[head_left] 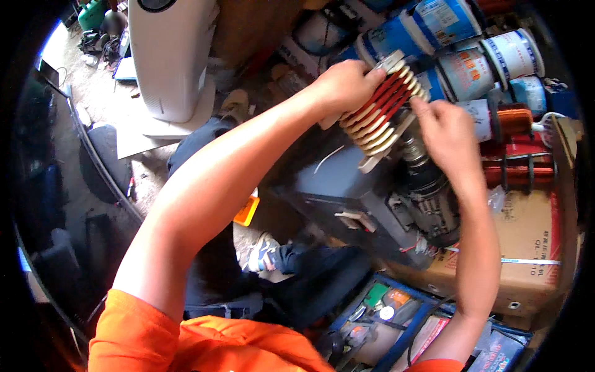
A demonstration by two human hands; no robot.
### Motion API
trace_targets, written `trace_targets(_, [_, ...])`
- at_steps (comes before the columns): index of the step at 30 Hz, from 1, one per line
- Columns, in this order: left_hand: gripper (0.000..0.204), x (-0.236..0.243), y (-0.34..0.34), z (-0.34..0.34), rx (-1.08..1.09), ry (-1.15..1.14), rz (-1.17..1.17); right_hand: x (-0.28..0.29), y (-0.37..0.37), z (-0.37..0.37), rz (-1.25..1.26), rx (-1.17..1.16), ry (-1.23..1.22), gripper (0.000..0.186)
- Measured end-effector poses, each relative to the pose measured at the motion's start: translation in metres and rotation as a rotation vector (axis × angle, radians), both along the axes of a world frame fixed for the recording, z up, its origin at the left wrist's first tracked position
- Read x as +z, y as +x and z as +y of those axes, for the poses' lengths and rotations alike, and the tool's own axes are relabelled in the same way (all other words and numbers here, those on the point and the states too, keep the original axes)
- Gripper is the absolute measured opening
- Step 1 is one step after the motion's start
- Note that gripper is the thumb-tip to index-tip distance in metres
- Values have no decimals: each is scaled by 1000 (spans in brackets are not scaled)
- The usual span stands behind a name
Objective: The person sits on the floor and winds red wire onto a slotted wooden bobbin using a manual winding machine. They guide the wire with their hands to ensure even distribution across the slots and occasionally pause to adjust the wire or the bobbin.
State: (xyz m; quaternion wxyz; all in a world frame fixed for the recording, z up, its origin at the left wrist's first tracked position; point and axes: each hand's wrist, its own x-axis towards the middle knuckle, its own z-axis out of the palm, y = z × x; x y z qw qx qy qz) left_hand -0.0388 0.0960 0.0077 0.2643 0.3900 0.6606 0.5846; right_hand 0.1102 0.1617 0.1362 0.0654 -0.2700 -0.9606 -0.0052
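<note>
A coil winding former point(379, 118) with a row of cream ribs carries bands of red-brown copper wire between the ribs. It sits tilted above a dark grey box-shaped machine point(338, 177), beside a metal chuck point(414, 150) with a black motor body point(434, 198). My left hand point(347, 88) is closed around the former's upper left side, thumb on its far end. From the right, my right hand point(447, 127) presses curled fingers against the ribs' right edge. Whether a wire strand lies between those fingers is too small to tell.
Blue and white buckets point(443, 25) and spools of copper wire point(517, 173) are stacked at the right. Below them is a cardboard box point(527, 242). A blue-edged tool tray point(378, 347) lies near me. A white appliance point(170, 62) stands at far left.
</note>
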Motion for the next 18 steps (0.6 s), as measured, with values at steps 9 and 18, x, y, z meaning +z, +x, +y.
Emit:
trace_targets(9, [53,-1,2,-4,23,75,32,-129,78,-145,74,436,-671,14])
trace_targets(18, [61,3,0,-13,0,75,26,-453,20,-209,-280,-2,-710,22])
